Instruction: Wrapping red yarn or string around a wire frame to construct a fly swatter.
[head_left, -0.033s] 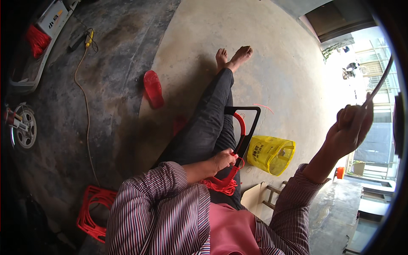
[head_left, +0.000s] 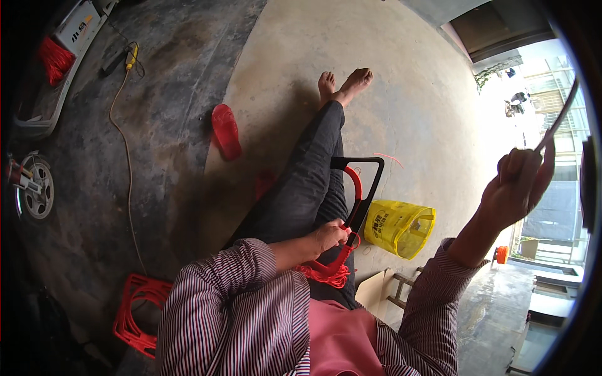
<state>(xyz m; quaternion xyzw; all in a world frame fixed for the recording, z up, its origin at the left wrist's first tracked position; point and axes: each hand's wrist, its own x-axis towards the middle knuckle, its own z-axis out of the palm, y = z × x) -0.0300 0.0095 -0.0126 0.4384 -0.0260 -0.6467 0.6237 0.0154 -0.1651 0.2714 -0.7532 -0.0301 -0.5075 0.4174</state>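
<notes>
Over my lap lies a black angular frame (head_left: 376, 178), partly wrapped in red along its inner curve. My left hand (head_left: 331, 236) is closed around the frame's lower part, resting against my thigh. Below that hand hangs a bundle of red cord (head_left: 335, 276), gathered at the frame's red lower end. Out to the right, my right hand (head_left: 511, 188) is raised well away from the frame. Its fingers are closed on a thin, long grey strip (head_left: 560, 119) that points up and right. Whether the strip joins anything is hidden by the hand.
A yellow see-through bin (head_left: 399, 229) stands right of my legs, near a cardboard box (head_left: 372, 289). A red slipper (head_left: 226, 131) and a brown cable (head_left: 128, 150) lie on the floor. At lower left sits a red plastic crate (head_left: 120, 323); a wheel (head_left: 39, 188) is far left.
My right hand has shifted very slightly, and the strip in it has tilted a little. My left hand and the frame stay in place.
</notes>
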